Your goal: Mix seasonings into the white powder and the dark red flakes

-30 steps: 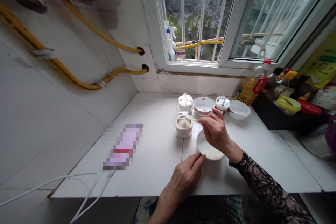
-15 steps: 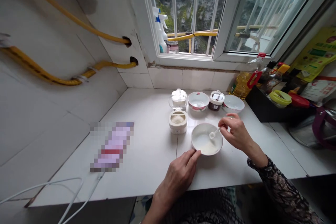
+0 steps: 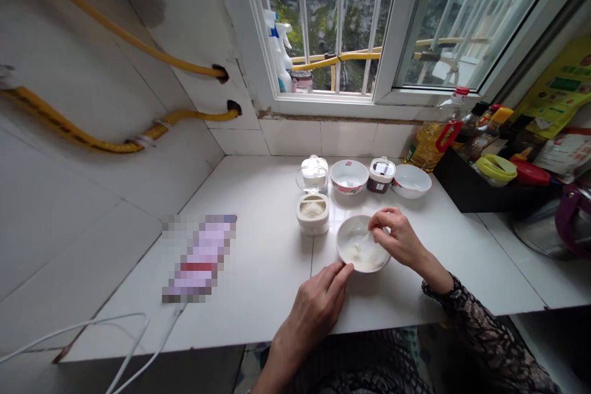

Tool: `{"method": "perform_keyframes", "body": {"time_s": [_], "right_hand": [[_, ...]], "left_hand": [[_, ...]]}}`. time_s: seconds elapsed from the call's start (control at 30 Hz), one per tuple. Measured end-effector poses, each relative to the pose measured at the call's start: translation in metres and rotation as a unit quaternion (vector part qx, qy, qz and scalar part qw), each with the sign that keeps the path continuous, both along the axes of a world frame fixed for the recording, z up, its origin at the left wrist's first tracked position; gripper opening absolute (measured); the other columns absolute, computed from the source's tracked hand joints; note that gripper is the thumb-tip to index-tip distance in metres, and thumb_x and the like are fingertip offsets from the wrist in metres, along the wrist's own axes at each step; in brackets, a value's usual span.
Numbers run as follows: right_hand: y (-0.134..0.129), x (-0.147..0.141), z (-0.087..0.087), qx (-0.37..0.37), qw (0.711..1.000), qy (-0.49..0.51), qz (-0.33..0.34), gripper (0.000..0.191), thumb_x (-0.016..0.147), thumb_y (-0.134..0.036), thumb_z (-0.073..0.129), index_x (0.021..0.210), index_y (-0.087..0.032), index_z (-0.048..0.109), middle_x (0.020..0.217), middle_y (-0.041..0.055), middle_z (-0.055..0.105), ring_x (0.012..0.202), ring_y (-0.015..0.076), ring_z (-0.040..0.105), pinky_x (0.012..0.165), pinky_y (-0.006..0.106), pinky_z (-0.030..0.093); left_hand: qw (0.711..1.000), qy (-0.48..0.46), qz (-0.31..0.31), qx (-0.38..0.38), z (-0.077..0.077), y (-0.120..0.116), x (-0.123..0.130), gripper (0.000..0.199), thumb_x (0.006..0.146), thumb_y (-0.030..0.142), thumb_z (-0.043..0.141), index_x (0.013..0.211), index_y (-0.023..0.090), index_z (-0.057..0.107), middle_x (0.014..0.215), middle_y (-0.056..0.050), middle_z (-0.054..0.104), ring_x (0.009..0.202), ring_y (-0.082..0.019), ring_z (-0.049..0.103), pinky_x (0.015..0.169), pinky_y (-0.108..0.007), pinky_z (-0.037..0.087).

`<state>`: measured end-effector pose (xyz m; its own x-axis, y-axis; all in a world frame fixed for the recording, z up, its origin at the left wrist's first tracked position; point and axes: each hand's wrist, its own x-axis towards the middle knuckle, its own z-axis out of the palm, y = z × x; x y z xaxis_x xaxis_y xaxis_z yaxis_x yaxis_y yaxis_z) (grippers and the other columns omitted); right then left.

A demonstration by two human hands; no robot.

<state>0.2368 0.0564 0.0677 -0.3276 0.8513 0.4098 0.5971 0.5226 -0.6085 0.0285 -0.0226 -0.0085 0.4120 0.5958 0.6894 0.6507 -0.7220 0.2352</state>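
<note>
A white bowl (image 3: 344, 245) with some white grainy stuff in it stands near the front of the counter. My left hand (image 3: 322, 294) grips the bowl's near left rim between thumb and fingers. Pinched in my right hand (image 3: 398, 235), a small white spoon (image 3: 364, 242) reaches down into the bowl, its tip in the grains at the left. Just left of the bowl is an open white jar (image 3: 313, 226) holding white granules, its clear lid (image 3: 310, 179) raised behind it.
Along the back of the white counter (image 3: 258, 271) stand a flowered bowl (image 3: 349, 183), a lidded jar (image 3: 381, 180) and another bowl (image 3: 412, 187). An oil bottle (image 3: 429, 141) and a black rack (image 3: 462, 188) are right. A blurred phone-like object (image 3: 203, 252) with a cable lies left.
My right hand has moved left over the bowl, carrying the spoon tip toward the bowl's left side. My left hand has stayed at the rim.
</note>
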Motion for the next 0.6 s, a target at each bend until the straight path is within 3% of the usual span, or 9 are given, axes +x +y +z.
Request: {"method": "perform_keyframes", "body": {"time_s": [0.13, 0.3, 0.6], "right_hand": [[0.001, 0.006, 0.003, -0.098, 0.989, 0.109, -0.032, 0.013, 0.07, -0.017, 0.05, 0.063, -0.021, 0.06, 0.056, -0.002, 0.062, 0.059, 0.0154, 0.056, 0.074, 0.032, 0.045], [0.003, 0.012, 0.001, -0.228, 0.939, 0.255, -0.043, 0.009, 0.067, -0.024, 0.056, 0.064, -0.019, 0.063, 0.05, -0.0016, 0.059, 0.052, 0.0147, 0.054, 0.059, 0.029, 0.043], [0.007, 0.013, -0.001, -0.25, 0.91, 0.324, -0.066, 0.008, 0.061, -0.025, 0.061, 0.06, -0.019, 0.066, 0.047, -0.0021, 0.059, 0.051, 0.0142, 0.052, 0.063, 0.031, 0.044]], "left_hand": [[1.0, 0.0, -0.004, -0.001, 0.001, 0.0, 0.001, 0.033, 0.094, 0.008, 0.042, 0.125, 0.012, 0.053, 0.104, -0.012, 0.068, 0.09, -0.018, 0.069, 0.077, -0.025, 0.057], [1.0, -0.001, -0.004, 0.003, 0.002, 0.001, 0.001, 0.033, 0.095, 0.008, 0.041, 0.125, 0.012, 0.053, 0.103, -0.012, 0.068, 0.09, -0.018, 0.069, 0.075, -0.025, 0.057], [1.0, -0.001, -0.009, 0.002, 0.001, 0.002, 0.0, 0.034, 0.094, 0.007, 0.04, 0.125, 0.012, 0.053, 0.104, -0.013, 0.068, 0.091, -0.019, 0.069, 0.075, -0.027, 0.058]]}}
